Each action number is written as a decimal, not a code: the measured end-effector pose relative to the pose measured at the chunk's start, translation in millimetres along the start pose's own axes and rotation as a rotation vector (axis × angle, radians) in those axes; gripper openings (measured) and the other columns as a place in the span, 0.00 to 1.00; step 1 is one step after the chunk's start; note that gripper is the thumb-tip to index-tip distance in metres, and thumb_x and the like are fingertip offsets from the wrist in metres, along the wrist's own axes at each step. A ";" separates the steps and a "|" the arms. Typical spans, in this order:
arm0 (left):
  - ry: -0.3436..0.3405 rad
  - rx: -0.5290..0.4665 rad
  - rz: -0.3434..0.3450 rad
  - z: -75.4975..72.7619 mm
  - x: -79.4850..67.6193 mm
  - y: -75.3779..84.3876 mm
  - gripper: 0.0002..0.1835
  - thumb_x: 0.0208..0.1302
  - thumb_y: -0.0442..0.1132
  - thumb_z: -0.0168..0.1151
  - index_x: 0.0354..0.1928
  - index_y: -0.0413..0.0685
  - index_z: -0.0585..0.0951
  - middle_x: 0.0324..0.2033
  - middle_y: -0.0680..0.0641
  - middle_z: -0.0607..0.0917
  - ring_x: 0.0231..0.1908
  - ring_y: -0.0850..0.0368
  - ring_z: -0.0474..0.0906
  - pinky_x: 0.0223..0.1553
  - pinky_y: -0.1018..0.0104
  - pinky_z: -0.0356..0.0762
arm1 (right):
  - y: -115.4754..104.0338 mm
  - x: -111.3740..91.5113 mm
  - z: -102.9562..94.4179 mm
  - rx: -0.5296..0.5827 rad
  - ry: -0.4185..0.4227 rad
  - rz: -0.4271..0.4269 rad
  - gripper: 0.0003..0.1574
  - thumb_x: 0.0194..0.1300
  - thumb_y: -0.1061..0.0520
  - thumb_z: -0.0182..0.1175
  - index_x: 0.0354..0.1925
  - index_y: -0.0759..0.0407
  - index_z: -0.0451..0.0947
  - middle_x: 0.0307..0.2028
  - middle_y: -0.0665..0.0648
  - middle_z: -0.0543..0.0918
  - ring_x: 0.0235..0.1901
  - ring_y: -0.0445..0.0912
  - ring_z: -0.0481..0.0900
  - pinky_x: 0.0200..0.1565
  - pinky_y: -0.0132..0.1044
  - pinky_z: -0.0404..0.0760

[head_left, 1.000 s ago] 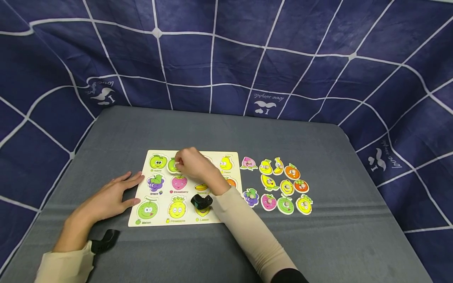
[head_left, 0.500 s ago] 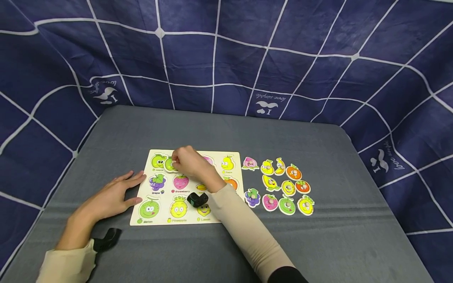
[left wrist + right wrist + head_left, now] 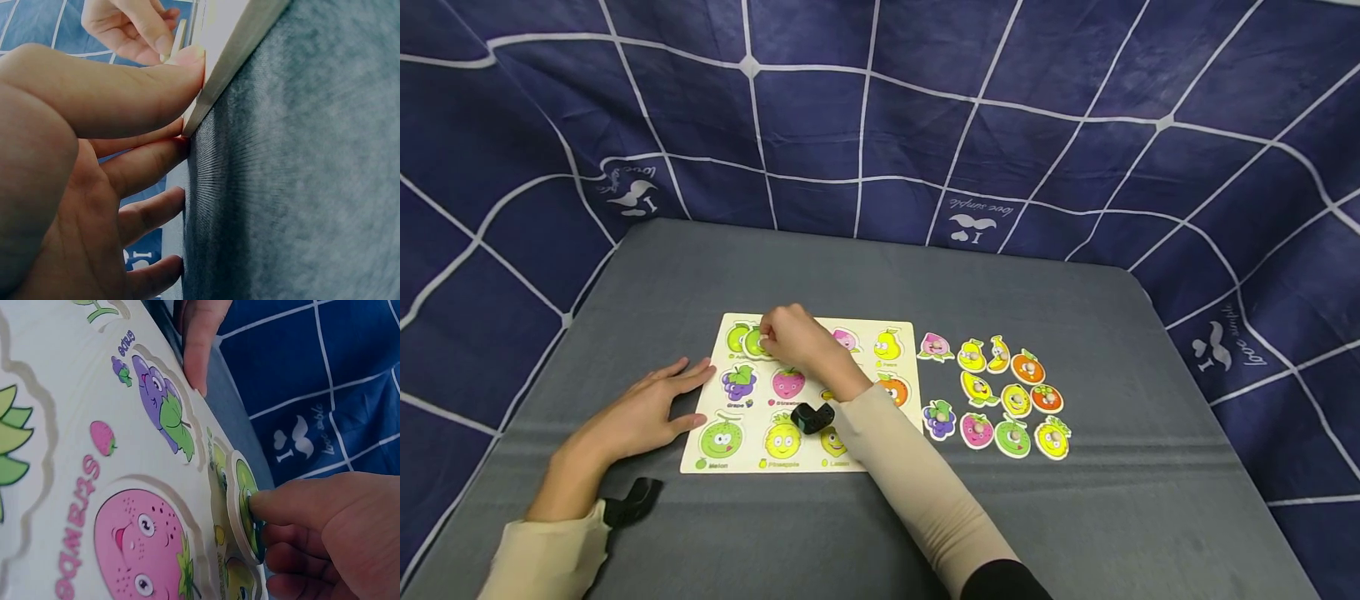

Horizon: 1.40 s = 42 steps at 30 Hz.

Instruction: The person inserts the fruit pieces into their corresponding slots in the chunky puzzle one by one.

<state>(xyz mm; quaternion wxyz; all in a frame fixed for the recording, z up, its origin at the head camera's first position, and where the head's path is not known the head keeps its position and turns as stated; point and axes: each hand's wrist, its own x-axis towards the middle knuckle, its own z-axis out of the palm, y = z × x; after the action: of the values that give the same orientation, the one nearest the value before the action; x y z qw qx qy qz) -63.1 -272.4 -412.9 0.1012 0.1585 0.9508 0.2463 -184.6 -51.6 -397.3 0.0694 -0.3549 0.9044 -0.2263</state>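
Note:
My right hand (image 3: 801, 340) pinches a green fruit puzzle piece (image 3: 242, 478) with thumb and fingers. The piece is tilted close over the upper left of the cream puzzle board (image 3: 754, 425), overlapping the apple picture (image 3: 736, 337) in the head view. Part of it is hidden behind my fingers. My left hand (image 3: 636, 417) rests at the board's left edge, fingers spread and fairly straight; in the left wrist view the thumb (image 3: 156, 94) touches the edge. Below the piece lie the grape recess (image 3: 740, 383) and the strawberry recess (image 3: 788, 384).
Several loose fruit pieces lie on the grey table (image 3: 1000, 517) right of the board, among them a peach (image 3: 935, 347), grapes (image 3: 939, 419) and a pineapple (image 3: 1052, 439). A blue gridded cloth (image 3: 820, 117) hangs behind. My right forearm crosses the board's lower right part.
My right hand has moved left with the green piece, from beside the apple picture to over it. The left hand stays at the board's edge. The head view has shifted slightly.

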 end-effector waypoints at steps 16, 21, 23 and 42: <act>0.013 0.018 0.017 -0.4 -0.7 -0.6 0.39 0.56 0.39 0.74 0.68 0.34 0.69 0.68 0.31 0.67 0.67 0.25 0.57 0.59 0.24 0.53 | -7.8 17.2 0.7 -0.034 -0.003 0.003 0.24 0.63 0.62 0.63 0.15 0.52 0.66 0.13 0.45 0.60 0.16 0.36 0.60 0.19 0.25 0.56; 0.013 0.030 0.030 -0.6 -0.9 -1.5 0.39 0.56 0.41 0.74 0.68 0.34 0.69 0.68 0.32 0.67 0.67 0.26 0.58 0.59 0.24 0.54 | -11.2 22.0 0.6 -0.049 0.005 0.001 0.25 0.62 0.62 0.64 0.14 0.51 0.65 0.13 0.45 0.60 0.16 0.37 0.59 0.20 0.26 0.55; 0.010 0.031 0.027 -0.9 -0.9 -0.6 0.40 0.57 0.41 0.74 0.69 0.34 0.69 0.68 0.32 0.67 0.67 0.26 0.58 0.59 0.24 0.54 | -12.1 23.5 0.9 -0.052 0.003 0.004 0.25 0.62 0.62 0.64 0.14 0.51 0.64 0.13 0.45 0.60 0.16 0.37 0.58 0.20 0.27 0.55; 0.021 0.032 0.026 -2.1 -1.9 2.6 0.38 0.57 0.39 0.73 0.68 0.35 0.70 0.68 0.34 0.69 0.67 0.27 0.58 0.60 0.25 0.54 | -14.5 30.9 8.2 -0.057 -0.018 0.031 0.18 0.62 0.61 0.64 0.17 0.52 0.72 0.16 0.46 0.68 0.19 0.39 0.66 0.21 0.27 0.63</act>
<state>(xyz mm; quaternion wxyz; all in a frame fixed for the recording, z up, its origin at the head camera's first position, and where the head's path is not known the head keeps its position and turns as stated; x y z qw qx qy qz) -61.3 -271.9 -409.6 0.0852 0.1699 0.9535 0.2339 -196.2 -84.8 -396.9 0.0708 -0.3448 0.9152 -0.1964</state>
